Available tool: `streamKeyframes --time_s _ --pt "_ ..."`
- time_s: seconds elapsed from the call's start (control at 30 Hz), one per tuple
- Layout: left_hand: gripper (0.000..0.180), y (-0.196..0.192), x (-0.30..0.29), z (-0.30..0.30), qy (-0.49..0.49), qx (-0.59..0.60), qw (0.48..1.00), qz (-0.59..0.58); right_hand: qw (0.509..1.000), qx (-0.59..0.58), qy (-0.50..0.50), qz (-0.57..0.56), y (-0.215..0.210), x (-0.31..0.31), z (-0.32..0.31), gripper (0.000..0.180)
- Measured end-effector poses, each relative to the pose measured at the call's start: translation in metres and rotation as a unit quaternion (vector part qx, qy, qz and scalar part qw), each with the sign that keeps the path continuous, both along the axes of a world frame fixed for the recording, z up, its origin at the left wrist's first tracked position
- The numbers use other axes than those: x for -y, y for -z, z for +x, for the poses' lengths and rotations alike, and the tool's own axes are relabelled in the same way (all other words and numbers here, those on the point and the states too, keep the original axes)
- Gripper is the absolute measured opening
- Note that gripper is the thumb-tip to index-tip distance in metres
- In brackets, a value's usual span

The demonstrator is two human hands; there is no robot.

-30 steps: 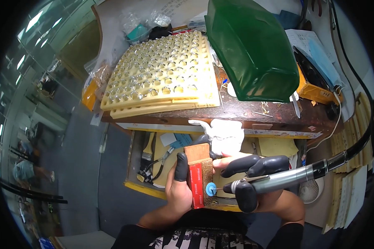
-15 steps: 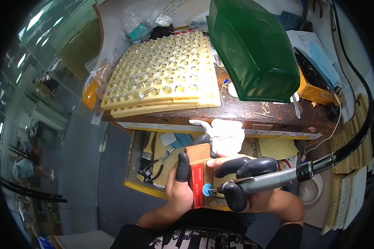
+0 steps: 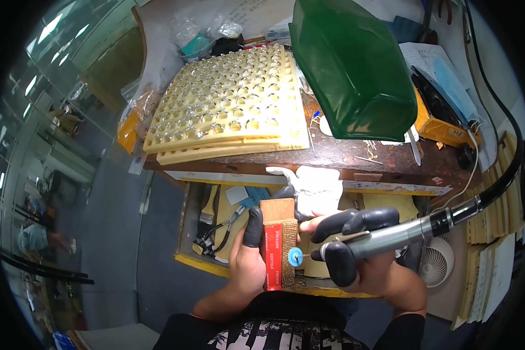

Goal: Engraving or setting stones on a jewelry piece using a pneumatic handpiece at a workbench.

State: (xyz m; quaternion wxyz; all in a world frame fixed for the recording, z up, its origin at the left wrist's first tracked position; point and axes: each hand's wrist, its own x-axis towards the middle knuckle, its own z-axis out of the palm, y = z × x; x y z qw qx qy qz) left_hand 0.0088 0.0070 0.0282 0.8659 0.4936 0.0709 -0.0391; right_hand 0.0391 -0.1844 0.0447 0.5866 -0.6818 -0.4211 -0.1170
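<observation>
My left hand (image 3: 248,262), with black finger covers, is closed around an upright block (image 3: 273,256). The block has a wooden end, a red printed side and a rough brown face turned to the right. In my right hand (image 3: 364,265), also with black finger covers, is a grey metal rotary handpiece (image 3: 394,238). A small blue disc (image 3: 296,256) on the handpiece's tip is at the brown face; whether they touch I cannot tell. The handpiece joins a black flexible shaft (image 3: 501,184) at the right. My left fingers behind the block are mostly hidden.
Yellow trays of rings (image 3: 221,99) stand on the bench (image 3: 227,166), beside a green translucent container (image 3: 361,76). Below is an open drawer (image 3: 207,262) with pliers (image 3: 230,224) and a brush (image 3: 209,204). A white wrapped piece (image 3: 318,192) juts out from the bench edge.
The block has turned, showing more of its brown face. My right hand and the handpiece have shifted slightly right, and the blue disc sits a little higher.
</observation>
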Motion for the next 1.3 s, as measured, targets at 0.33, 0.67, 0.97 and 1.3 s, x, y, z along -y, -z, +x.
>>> streamKeyframes --time_s 0.33,0.67,0.97,1.3 --pt "0.06 0.001 0.0 -0.001 0.01 0.033 0.999 0.038 0.994 0.014 0.093 -0.061 -0.002 0.0 0.006 0.016" --pt "0.06 0.002 0.003 0.0 0.008 0.062 0.995 0.08 0.993 -0.007 0.101 -0.063 0.0 0.002 0.007 0.019" --pt "0.06 0.006 0.005 0.0 0.014 0.101 0.993 0.065 0.994 -0.023 0.094 -0.054 0.001 0.001 0.008 0.017" --pt "0.06 0.007 0.005 0.001 0.029 0.12 0.992 0.037 0.994 -0.016 0.095 -0.058 0.0 0.002 0.007 0.015"
